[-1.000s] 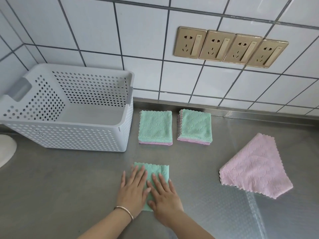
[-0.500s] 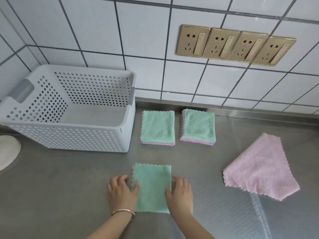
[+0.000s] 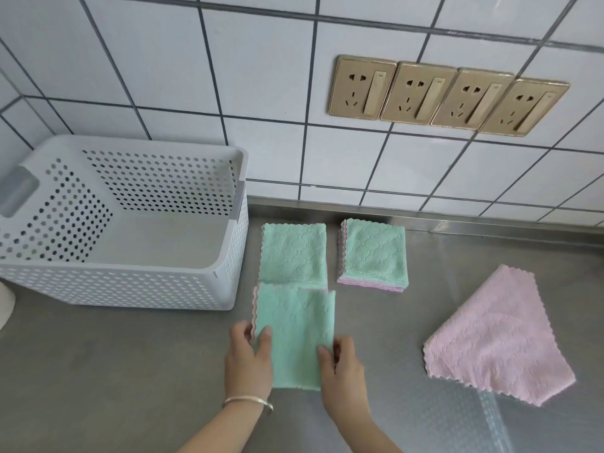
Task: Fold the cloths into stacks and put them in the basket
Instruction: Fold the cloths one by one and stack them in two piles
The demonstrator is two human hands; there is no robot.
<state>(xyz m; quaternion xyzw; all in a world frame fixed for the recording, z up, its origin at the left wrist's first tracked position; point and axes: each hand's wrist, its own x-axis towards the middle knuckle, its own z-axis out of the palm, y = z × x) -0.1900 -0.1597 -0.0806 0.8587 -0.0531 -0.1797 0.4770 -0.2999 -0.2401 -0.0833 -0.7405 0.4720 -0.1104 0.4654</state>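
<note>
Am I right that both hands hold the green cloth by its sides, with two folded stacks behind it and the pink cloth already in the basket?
Not quite. In the head view the pink cloth lies on the counter to the right, not in the basket. The rest stands: left hand and right hand hold the green cloth.

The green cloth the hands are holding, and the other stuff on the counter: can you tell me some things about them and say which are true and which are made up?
1. Both hands pinch the green cloth, the left hand at its left edge and the right hand at its right edge. True.
2. The basket already has folded cloths in it. False: nothing shows inside it.
3. Two folded stacks, the left stack and the right stack, sit near the wall. True.
4. The pink cloth lies on top of a stack. False: it lies alone on the counter, to the right.
5. The left wrist wears a bracelet. True.
</note>
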